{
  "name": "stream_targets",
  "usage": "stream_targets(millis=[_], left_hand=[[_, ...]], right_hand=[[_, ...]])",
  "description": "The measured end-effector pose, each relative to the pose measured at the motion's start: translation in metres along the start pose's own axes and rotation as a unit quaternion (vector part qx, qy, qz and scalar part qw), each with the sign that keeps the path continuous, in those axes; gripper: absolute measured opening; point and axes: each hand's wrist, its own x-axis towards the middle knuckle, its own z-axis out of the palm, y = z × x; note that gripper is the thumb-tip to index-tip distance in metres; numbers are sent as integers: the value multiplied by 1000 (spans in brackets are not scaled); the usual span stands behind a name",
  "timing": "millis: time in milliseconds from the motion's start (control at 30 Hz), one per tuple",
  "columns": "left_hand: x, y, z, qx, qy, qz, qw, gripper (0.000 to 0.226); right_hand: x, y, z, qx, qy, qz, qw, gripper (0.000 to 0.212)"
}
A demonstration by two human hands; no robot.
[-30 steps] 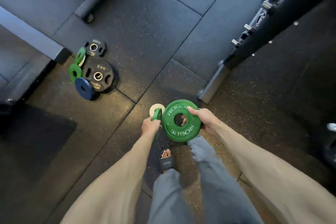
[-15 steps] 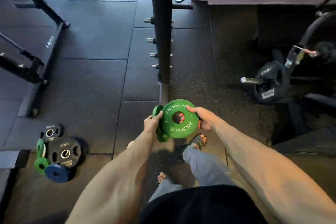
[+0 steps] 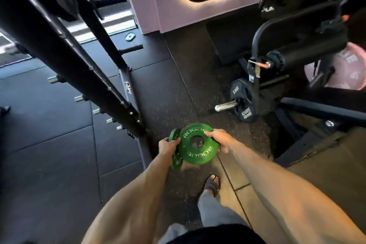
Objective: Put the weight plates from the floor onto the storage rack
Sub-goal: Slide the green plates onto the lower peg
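Observation:
A large green Rogue weight plate is carried face up in front of me, and my right hand grips its right rim. My left hand grips a smaller green plate held on edge, just left of the large one and partly hidden behind it. The black storage rack upright with several short chrome pegs slants from the upper left down to its foot just left of my hands.
A black 10 kg plate sits on a chrome bar end at the right, beside a black machine frame and a pink plate. Another person stands at the top right. My sandalled foot is below the plates.
The view has swung right and up: the pile of plates on the floor has left the frame and the rack upright is now close on my left. Both hands still hold their green plates.

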Motion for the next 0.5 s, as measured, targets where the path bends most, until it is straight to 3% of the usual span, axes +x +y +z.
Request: stream_targets(millis=[100, 300, 500], left_hand=[[15, 52, 31, 14, 1, 18, 1000, 19], [59, 141, 63, 38, 6, 58, 998, 25], [134, 228, 83, 38, 17, 45, 998, 23]], right_hand=[[28, -43, -22, 11, 19, -22, 1000, 9], [80, -124, -36, 15, 16, -32, 999, 10], [152, -220, -31, -15, 4, -53, 998, 13]])
